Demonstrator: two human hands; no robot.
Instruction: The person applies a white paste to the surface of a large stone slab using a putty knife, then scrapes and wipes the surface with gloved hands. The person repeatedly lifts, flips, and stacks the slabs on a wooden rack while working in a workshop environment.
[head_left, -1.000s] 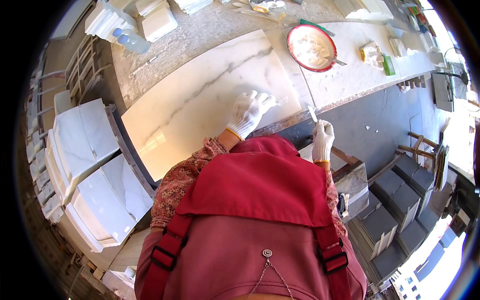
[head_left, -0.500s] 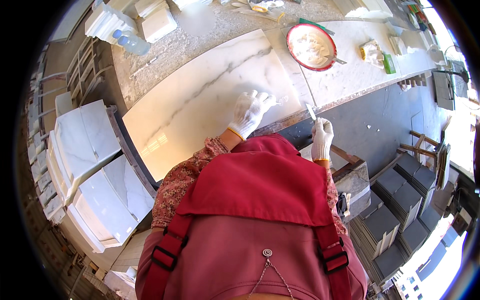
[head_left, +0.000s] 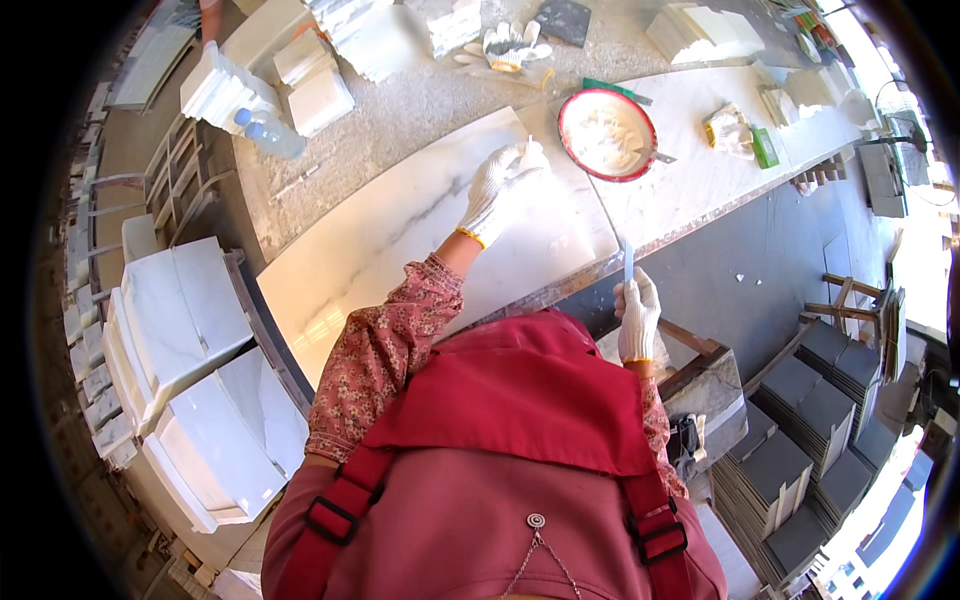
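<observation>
Over the polished marble slab (head_left: 370,240), white with grey veins, my gloved left hand (head_left: 497,190) is near the slab's far right corner. Its fingers are closed; a small white bit seems to stick up at the fingertips, too unclear to name. My gloved right hand (head_left: 640,312) is at the table's near edge, closed around a putty knife (head_left: 628,262) with its narrow blade pointing up and away from me. Beyond the slab, to the right, stands a red-rimmed bowl (head_left: 612,180) of white paste. A metal scraper (head_left: 656,156) rests across its right rim.
Two plastic bottles (head_left: 272,136) lie at the far left near stacked white tiles (head_left: 322,102). Work gloves (head_left: 508,48) and a dark pad (head_left: 562,22) lie at the back. Right of the bowl are another glove (head_left: 728,130) and a green box (head_left: 765,148). Grey tile stacks (head_left: 780,375) stand lower right.
My left hand has moved away from me, from the slab's near right part toward its far corner, and its fingers have drawn together. My right hand is slightly nearer me, the knife more upright.
</observation>
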